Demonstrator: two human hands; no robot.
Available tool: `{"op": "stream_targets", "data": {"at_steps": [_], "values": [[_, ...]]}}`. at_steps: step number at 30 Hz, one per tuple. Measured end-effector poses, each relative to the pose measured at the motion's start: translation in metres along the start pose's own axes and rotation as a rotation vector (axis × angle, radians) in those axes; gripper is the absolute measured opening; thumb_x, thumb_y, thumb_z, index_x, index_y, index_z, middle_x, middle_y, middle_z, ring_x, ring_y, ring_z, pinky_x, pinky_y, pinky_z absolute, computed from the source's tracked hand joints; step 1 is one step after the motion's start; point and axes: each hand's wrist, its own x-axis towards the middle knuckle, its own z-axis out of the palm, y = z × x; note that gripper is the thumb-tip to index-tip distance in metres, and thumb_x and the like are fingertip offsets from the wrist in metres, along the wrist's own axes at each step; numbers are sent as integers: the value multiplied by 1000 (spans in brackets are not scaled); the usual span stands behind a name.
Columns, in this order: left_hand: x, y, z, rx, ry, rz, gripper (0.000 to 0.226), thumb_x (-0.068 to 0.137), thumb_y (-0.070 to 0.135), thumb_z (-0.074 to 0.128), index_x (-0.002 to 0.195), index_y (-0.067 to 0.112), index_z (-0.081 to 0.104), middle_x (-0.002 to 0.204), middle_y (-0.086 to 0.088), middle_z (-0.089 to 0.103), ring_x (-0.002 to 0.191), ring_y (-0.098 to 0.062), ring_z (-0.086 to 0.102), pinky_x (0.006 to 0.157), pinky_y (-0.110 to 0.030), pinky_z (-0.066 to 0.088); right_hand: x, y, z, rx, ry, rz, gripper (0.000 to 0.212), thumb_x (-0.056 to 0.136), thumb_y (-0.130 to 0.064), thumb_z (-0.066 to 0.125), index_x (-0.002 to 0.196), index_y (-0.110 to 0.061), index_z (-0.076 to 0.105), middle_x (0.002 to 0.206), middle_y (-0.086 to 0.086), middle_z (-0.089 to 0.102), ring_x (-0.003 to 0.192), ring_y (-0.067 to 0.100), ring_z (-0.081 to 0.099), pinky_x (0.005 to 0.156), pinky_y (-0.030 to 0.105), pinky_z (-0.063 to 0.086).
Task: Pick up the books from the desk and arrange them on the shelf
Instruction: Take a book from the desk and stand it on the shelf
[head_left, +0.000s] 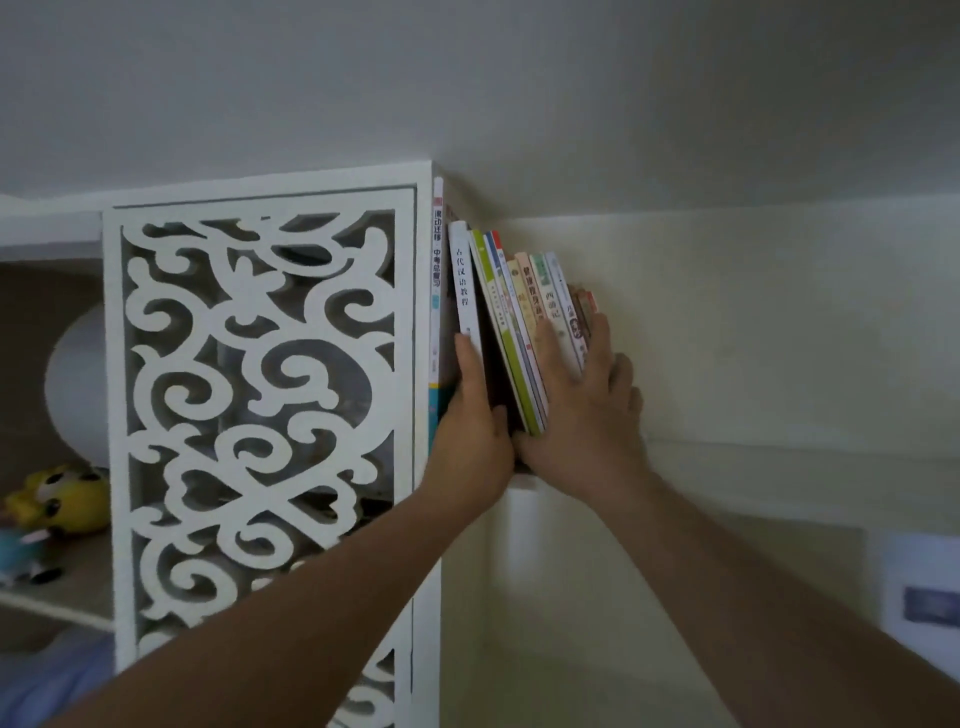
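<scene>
Presently the books (524, 322) lean on the shelf (524, 480); left hand (470, 415) lies flat against the white volume (464, 280), right hand (582, 410) spread on the row, apparently gripping nothing. Risk: releasing pressure lets the slanted row topple off

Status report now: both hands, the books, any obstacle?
Left hand flat on white book. Right hand spread on leaning books. Dark gap between the two. No obstacle seen.
</scene>
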Motion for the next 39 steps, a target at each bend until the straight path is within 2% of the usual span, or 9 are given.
{"op": "stream_targets", "data": {"at_steps": [4, 9, 13, 18, 20, 25, 28, 34, 39], "values": [[-75, -9, -9, 33, -22, 173, 67, 100, 8, 61, 158, 30, 37, 169, -1, 24, 154, -14, 30, 122, -30, 35, -72, 37, -16, 66, -90, -189, 80, 88, -51, 58, 160, -28, 32, 175, 4, 2, 158, 36, 15, 118, 58, 38], [-224, -60, 27, -108, -260, 332, 23, 90, 8, 58, 99, 18, 77, 112, 5, 69, 107, -11, 63, 95, -22, 48, -255, 79, 9, 308, -17, -164, 26, 91, -10, 63, 112, -9, 78, 144, 6, 63, 126, 15, 64, 103, 18, 48], [-340, -111, 89, -143, -634, 172, 17, 84, 20, 65, 91, 29, 76, 105, 15, 70, 98, -5, 64, 87, -23, 54, -383, 111, 43, 301, -336, 285, 15, 93, -25, 60, 90, -31, 74, 85, -22, 67, 74, 6, 64, 65, 19, 49], [-430, -172, 173, 75, -989, -8, 35, 71, 38, 73, 106, 37, 75, 115, 12, 72, 110, -11, 67, 87, -31, 62, -467, 146, 125, 384, -1114, 906, 23, 99, -30, 65, 122, -33, 64, 108, -17, 57, 97, 5, 58, 77, 13, 48], [-460, -200, 200, 101, -1085, -272, 54, 73, 45, 63, 124, 29, 71, 127, -5, 69, 116, -32, 68, 92, -46, 61, -507, 161, 164, 532, -1236, 1115, 29, 90, -43, 73, 110, -25, 63, 100, -1, 64, 85, 15, 62, 78, 35, 59], [-476, -222, 212, 227, -1177, -722, 109, 82, 61, 70, 167, 35, 6, 172, -9, 6, 143, -38, 46, 99, -44, 52, -533, 154, 188, 708, -1067, 1450, 61, 86, -20, 75, 133, -32, 38, 127, 4, 55, 118, 30, 61, 91, 38, 53], [-471, -215, 212, 314, -1136, -763, 119, 83, 59, 77, 166, 38, -5, 166, -7, 29, 133, -32, 57, 91, -38, 52, -537, 158, 197, 807, -1065, 1568, 76, 93, -1, 73, 151, -26, 29, 147, 11, 50, 124, 36, 61, 76, 35, 61], [-443, -188, 199, 128, -1132, -950, 91, 80, 58, 73, 156, 22, 38, 139, -3, 65, 117, -25, 67, 97, -38, 56, -502, 160, 191, 767, -1096, 1486, 68, 98, -22, 73, 156, -25, 37, 115, 8, 68, 89, 25, 71, 68, 31, 58], [-407, -113, 204, -245, -977, -891, 35, 95, 17, 65, 119, 43, 66, 108, 20, 71, 100, 0, 66, 78, -8, 50, -449, 137, 168, 1344, -977, 1780, 75, 85, -54, 78, 151, -50, 41, 144, 7, 62, 106, 36, 73, 76, 46, 61]]}}
